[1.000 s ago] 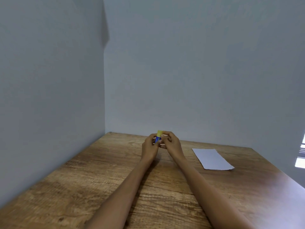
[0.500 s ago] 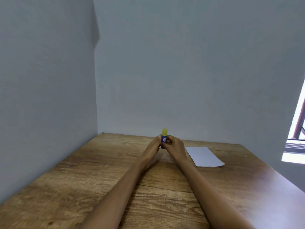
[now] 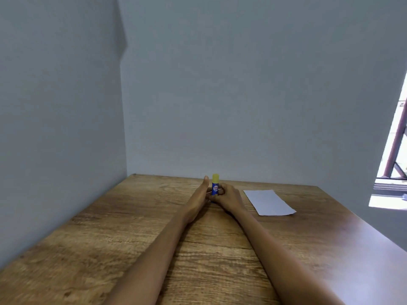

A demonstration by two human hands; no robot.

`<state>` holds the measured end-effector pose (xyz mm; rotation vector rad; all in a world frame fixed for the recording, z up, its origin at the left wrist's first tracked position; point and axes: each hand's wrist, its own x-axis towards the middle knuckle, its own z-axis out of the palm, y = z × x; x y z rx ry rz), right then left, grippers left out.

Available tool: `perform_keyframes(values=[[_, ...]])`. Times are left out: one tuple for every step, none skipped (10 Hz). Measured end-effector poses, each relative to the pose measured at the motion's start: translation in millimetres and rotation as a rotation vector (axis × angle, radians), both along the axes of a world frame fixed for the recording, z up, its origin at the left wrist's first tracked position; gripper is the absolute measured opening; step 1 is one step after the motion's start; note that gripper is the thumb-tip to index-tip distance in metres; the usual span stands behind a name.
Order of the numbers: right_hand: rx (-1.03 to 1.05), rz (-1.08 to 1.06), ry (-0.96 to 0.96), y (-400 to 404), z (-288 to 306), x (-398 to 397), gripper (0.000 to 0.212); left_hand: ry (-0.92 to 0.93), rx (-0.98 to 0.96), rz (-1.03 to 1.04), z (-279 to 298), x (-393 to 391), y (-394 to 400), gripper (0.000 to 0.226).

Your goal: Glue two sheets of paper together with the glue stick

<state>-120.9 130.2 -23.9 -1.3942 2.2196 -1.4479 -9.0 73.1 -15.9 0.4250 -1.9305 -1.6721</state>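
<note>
A blue glue stick [image 3: 215, 187] with a yellow cap stands upright at the far middle of the wooden table [image 3: 132, 227]. My right hand [image 3: 228, 198] holds its blue body with curled fingers. My left hand [image 3: 201, 194] lies beside it on the left with straight fingers and the thumb up, touching the stick's side. White paper [image 3: 269, 202] lies flat on the table to the right of my right hand. I cannot tell whether it is one sheet or two stacked.
Grey walls close in the table at the back and on the left. A bright window [image 3: 394, 164] shows at the right edge. The table's right edge runs diagonally just past the paper.
The glue stick came down from a tilted hold to stand upright on the table. My left hand's fingers have straightened beside it. The view swung slightly left.
</note>
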Motion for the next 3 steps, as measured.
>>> perform_keyframes(values=[[0.076,0.015,-0.060,2.5,0.8,-0.6,0.057,-0.015,0.005,0.061,0.8,3.2,0.1,0.055],[0.136,0.019,-0.073,10.1,-0.3,0.8,0.077,-0.036,-0.140,0.154,-4.2,11.6,-0.4,0.051],[0.151,-0.009,0.068,32.9,2.9,13.5,0.073,-0.160,-0.510,0.299,-8.3,30.1,5.6,0.060]])
